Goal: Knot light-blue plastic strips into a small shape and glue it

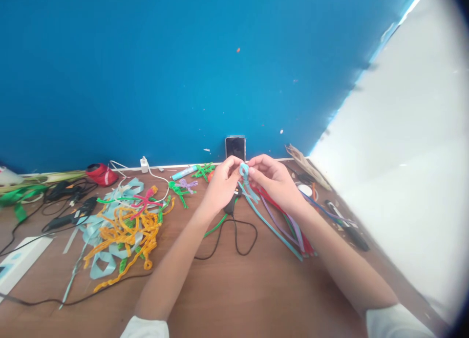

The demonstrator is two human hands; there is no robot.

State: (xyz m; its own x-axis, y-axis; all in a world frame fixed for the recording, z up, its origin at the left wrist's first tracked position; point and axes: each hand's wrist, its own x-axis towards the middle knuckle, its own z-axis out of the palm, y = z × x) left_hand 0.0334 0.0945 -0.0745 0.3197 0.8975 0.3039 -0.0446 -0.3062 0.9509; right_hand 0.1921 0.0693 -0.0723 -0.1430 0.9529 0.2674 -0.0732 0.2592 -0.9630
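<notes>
A light blue pipe cleaner, bent into a small loop with twisted ends hanging below, is held up between my two hands over the table. My left hand pinches it from the left with thumb and forefinger. From the other side, the fingers of my right hand are closed on it. Beneath my right hand and forearm lies a bundle of straight pipe cleaners in red, purple, green and light blue, partly hidden. A black corded tool rests just below my left hand, its kind hard to make out.
At left is a heap of orange pipe cleaners with light blue ribbon. A glue gun and a power strip lie farther left. Green bent figures lie mid-table. A phone leans on the blue wall.
</notes>
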